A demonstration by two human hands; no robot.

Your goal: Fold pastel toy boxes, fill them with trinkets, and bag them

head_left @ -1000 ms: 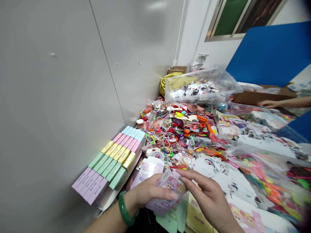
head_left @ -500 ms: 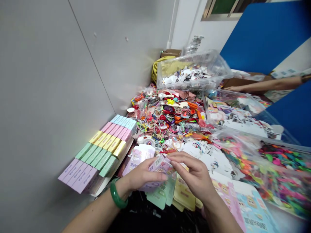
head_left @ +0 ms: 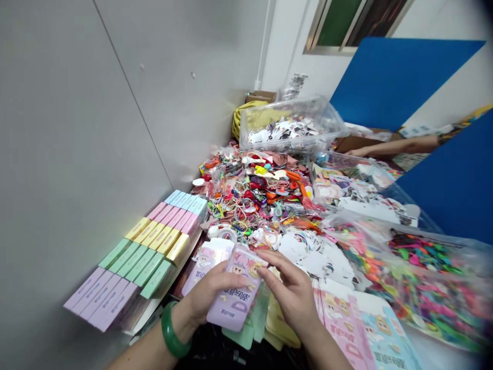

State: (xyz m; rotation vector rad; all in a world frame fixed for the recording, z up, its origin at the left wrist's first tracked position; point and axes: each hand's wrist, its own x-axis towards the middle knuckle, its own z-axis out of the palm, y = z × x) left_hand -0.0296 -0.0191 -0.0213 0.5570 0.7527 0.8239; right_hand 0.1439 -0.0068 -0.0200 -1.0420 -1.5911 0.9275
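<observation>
A flat purple carton (head_left: 235,293) printed with cartoon figures is held up in front of me, its printed face towards me. My left hand (head_left: 210,293), with a green bangle at the wrist, grips its left side, thumb across the front. At the carton's upper right corner, the fingers of my right hand (head_left: 287,282) pinch the edge. Behind it lie more purple cartons (head_left: 204,262). Flat green cartons (head_left: 246,329) and yellow cartons (head_left: 278,321) lie below, partly hidden by my hands. Pink cartons (head_left: 341,318) and blue cartons (head_left: 387,329) are on the right.
Rows of filled-out pastel boxes (head_left: 142,252) stand at left by the grey wall (head_left: 77,128). Small bagged trinkets (head_left: 262,190) are heaped ahead. Clear bins (head_left: 288,141) and bags of colourful pieces (head_left: 423,277) lie beyond. Another person's arm (head_left: 400,146) reaches in from the right.
The purple carton has turned from showing its barcoded end to showing its broad printed face. Both hands stay on it. The view has shifted slightly.
</observation>
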